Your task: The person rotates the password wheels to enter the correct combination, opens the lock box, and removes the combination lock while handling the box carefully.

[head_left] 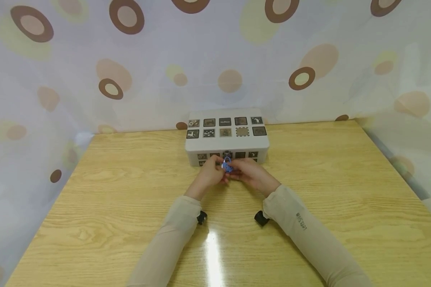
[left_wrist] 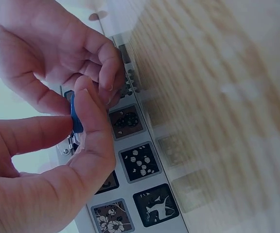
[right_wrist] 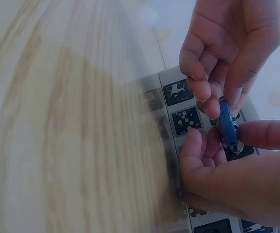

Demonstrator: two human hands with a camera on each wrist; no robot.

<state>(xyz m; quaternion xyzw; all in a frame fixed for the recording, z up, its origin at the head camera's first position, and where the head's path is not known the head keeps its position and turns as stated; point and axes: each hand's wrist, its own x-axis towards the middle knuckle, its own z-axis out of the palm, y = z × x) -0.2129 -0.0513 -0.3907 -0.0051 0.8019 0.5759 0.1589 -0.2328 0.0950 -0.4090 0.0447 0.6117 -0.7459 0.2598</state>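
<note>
A small blue padlock (head_left: 227, 166) with a blue shackle is at the front of a white box (head_left: 227, 142), just below the metal clasp (head_left: 228, 152). My left hand (head_left: 210, 171) pinches the padlock between thumb and fingers from the left. From the other side my right hand (head_left: 252, 172) pinches it as well. The right wrist view shows the padlock (right_wrist: 228, 125) edge-on, with number-like marks along its side. In the left wrist view only a blue sliver of the padlock (left_wrist: 76, 114) shows between the fingers. Whether the shackle passes through the clasp cannot be told.
The box, printed with dark square pictures, stands closed near the back of a wood-grain table (head_left: 129, 207). Behind it hangs a pale curtain (head_left: 208, 59) with brown and yellow circles. A black wrist device (head_left: 261, 218) sits beneath the right sleeve, another (head_left: 202, 217) by the left.
</note>
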